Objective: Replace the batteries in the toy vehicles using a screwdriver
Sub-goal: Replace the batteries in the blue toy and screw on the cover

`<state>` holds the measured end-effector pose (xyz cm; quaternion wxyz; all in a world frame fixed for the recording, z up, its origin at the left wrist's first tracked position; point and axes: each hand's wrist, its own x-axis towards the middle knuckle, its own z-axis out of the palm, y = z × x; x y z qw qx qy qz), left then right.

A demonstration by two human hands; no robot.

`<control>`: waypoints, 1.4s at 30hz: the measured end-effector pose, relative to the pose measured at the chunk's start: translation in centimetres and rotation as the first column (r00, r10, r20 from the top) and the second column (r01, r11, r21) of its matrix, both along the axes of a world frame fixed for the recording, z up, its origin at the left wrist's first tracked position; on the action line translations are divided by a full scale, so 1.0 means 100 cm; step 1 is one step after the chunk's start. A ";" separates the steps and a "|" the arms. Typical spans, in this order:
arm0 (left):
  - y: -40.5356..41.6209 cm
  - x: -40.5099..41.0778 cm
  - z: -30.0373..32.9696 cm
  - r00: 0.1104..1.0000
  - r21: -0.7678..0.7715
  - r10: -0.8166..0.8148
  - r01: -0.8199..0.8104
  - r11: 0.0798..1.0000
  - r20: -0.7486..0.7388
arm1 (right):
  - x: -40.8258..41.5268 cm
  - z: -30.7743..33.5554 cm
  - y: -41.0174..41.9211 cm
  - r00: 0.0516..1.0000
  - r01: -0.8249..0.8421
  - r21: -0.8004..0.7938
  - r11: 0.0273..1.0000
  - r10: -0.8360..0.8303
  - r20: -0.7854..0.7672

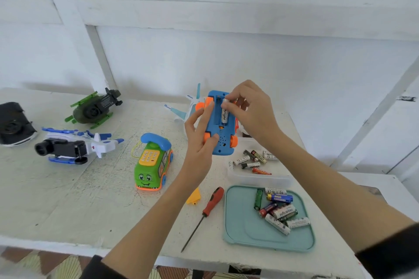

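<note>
I hold a blue toy car (221, 140) with orange wheels upside down above the table, its battery bay uncovered. My left hand (199, 136) grips its left side with thumb and fingers. My right hand (247, 108) pinches the top end of a white battery (224, 115) lying in the bay. A red-handled screwdriver (212, 203) lies on the table below, beside a small yellow cover piece (194, 197).
A teal tray (240, 233) holds several batteries; a clear container (260, 180) behind it holds more. A green phone car (153, 163), a blue-white helicopter (74, 145), a green helicopter (94, 108), a black toy (13, 124) and a white plane (188, 108) stand around.
</note>
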<state>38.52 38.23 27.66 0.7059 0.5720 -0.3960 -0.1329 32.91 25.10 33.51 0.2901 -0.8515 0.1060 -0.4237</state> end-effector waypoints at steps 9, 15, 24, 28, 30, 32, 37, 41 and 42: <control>-0.001 -0.006 0.006 1.000 -0.013 -0.029 0.029 0.999 0.004 | -0.001 -0.014 -0.011 0.998 0.049 -0.228 0.972 -0.039 0.050; -0.007 -0.004 0.000 0.997 0.005 -0.049 0.049 0.999 0.052 | -0.018 -0.008 -0.020 0.999 -0.003 -0.270 0.963 -0.011 -0.050; -0.023 -0.005 -0.008 0.994 0.009 -0.082 0.082 0.997 0.075 | -0.086 -0.011 -0.017 0.964 -0.089 0.126 0.988 0.117 -0.240; -0.029 -0.011 -0.010 0.993 0.017 -0.091 0.090 0.996 0.076 | -0.116 -0.036 -0.022 0.680 -0.188 0.154 0.970 0.242 -0.692; -0.032 -0.015 -0.010 0.993 0.022 -0.100 0.099 0.995 0.070 | -0.126 -0.050 -0.022 0.553 -0.212 0.118 0.970 0.219 -0.804; -0.035 -0.017 -0.012 0.992 0.029 -0.101 0.099 0.995 0.080 | -0.133 -0.060 -0.019 0.497 -0.210 0.102 0.972 0.196 -0.845; -0.038 -0.019 -0.018 0.991 0.050 -0.112 0.109 0.993 0.078 | -0.140 -0.071 -0.008 0.450 -0.220 0.101 0.970 0.193 -0.872; -0.036 -0.020 -0.018 0.992 0.056 -0.096 0.092 0.994 0.078 | -0.138 -0.076 -0.005 0.428 -0.229 0.071 0.971 0.166 -0.888; -0.036 -0.020 -0.019 0.993 0.056 -0.092 0.088 0.995 0.077 | -0.137 -0.077 -0.005 0.429 -0.232 0.072 0.970 0.169 -0.887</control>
